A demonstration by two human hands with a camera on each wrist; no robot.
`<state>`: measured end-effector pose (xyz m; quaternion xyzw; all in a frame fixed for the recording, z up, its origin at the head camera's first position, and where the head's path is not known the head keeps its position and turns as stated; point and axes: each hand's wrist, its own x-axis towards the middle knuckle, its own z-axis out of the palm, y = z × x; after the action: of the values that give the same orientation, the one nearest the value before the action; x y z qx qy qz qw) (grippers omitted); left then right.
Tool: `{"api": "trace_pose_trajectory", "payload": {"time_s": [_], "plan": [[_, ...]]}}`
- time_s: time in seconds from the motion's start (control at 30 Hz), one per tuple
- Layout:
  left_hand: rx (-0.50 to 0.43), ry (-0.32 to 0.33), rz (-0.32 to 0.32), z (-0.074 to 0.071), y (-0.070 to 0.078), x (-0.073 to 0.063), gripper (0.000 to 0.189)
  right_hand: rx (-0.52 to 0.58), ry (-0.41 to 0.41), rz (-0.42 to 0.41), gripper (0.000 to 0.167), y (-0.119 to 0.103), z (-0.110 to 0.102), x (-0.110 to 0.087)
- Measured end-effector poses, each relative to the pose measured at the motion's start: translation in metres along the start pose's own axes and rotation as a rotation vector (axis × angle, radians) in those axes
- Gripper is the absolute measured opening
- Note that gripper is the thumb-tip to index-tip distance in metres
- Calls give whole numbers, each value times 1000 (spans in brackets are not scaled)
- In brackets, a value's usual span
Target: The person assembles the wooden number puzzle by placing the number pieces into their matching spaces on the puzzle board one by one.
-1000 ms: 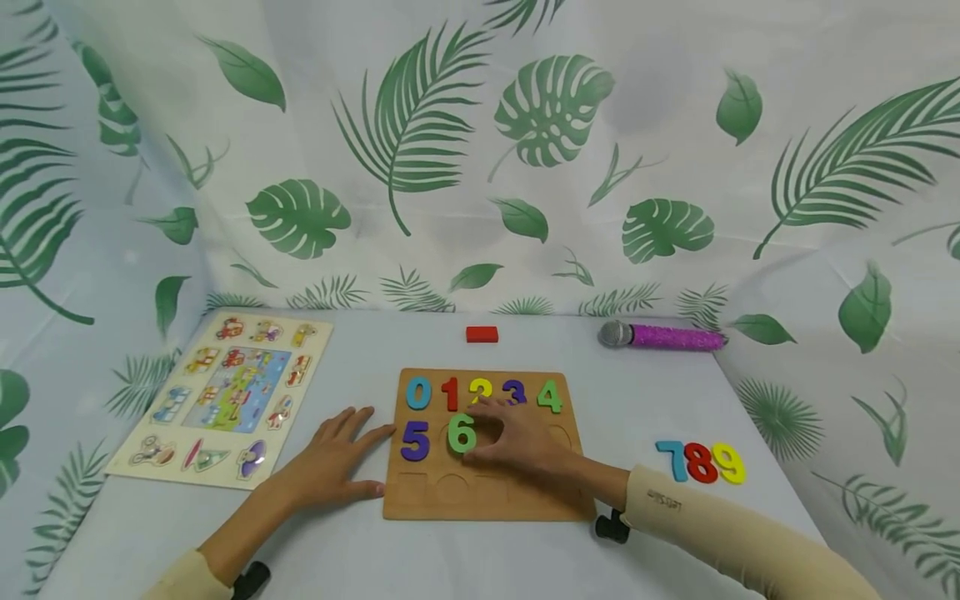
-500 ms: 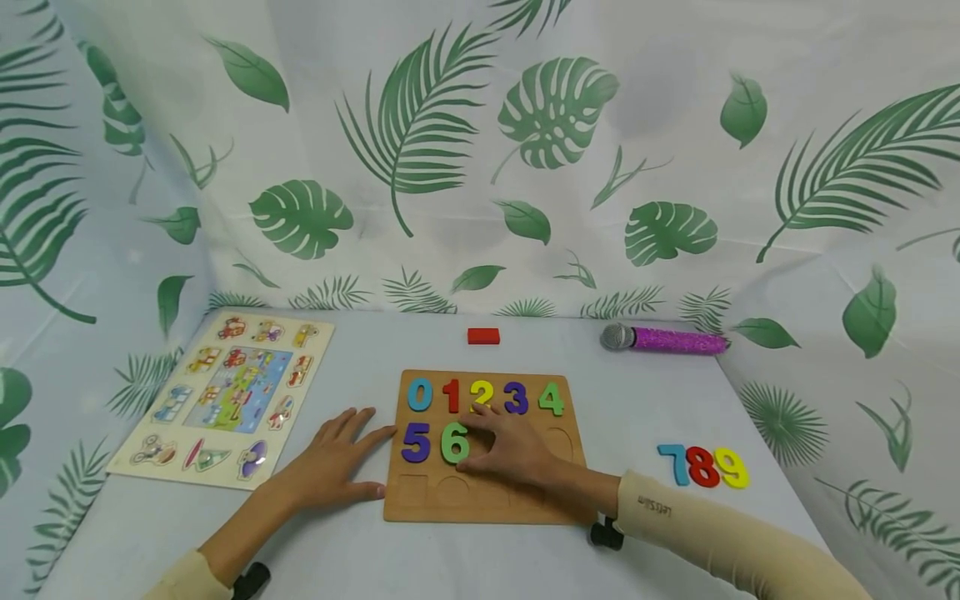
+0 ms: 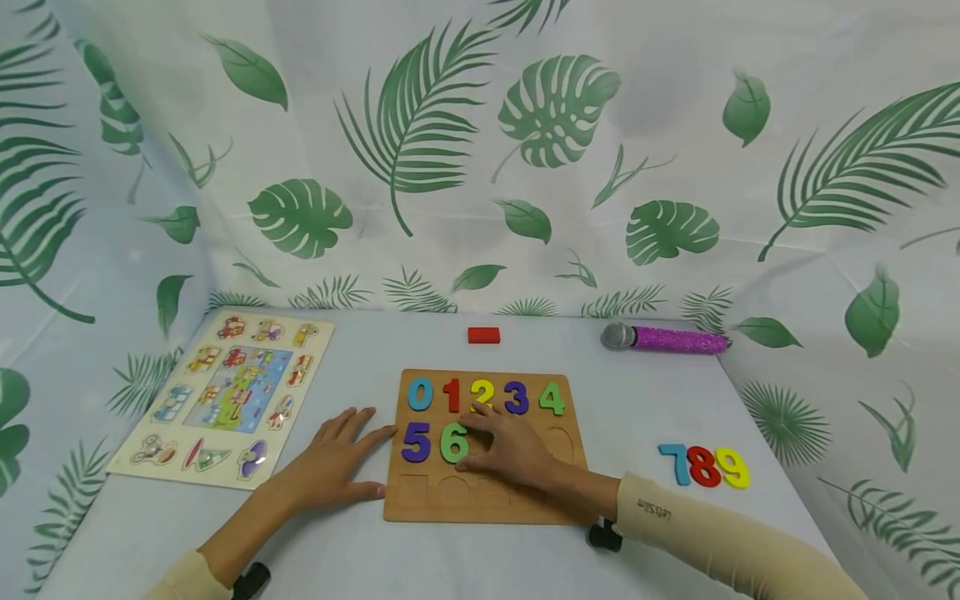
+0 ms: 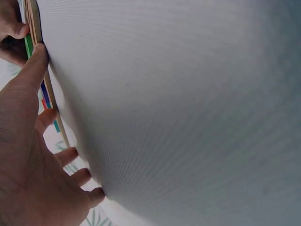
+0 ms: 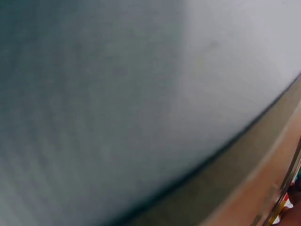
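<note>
In the head view a wooden number board point(image 3: 420, 507) lies flat on the table. My right hand point(image 3: 517, 450) is over it, with thumb and index finger pinching the right side of a green number 6 point(image 3: 452, 443). The 6 sits in the second row, right of a purple 5 point(image 3: 416, 442). My left hand point(image 3: 333, 462) rests spread beside the board, thumb and index fingertips at its left edge. The left wrist view shows the left thumb point(image 4: 38, 59) against that edge. Only the board's side and a sliver of the right hand point(image 5: 292, 207) show in the right wrist view.
A blue 7 point(image 3: 677, 462), red 8 point(image 3: 703, 467) and yellow 9 point(image 3: 732, 468) lie right of the board. Behind it are a red block point(image 3: 483, 335) and a purple microphone point(image 3: 667, 338). A picture puzzle board point(image 3: 225, 400) lies at left. Leaf-print cloth surrounds the table.
The right hand has shifted slightly left with the green 6, which now lies closer to the 5. Over the last half second it has barely moved. The left hand stays in place.
</note>
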<state>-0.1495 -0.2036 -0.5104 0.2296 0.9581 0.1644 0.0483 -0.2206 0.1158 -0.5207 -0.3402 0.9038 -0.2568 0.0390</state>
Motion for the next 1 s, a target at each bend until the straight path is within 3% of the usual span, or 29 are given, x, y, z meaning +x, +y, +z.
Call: {"api": "trace_pose_trajectory", "payload": {"time_s": [1.0], "plan": [[-16, -26, -1, -5, 1, 6, 88, -22, -22, -18, 74, -3, -4, -1]]}}
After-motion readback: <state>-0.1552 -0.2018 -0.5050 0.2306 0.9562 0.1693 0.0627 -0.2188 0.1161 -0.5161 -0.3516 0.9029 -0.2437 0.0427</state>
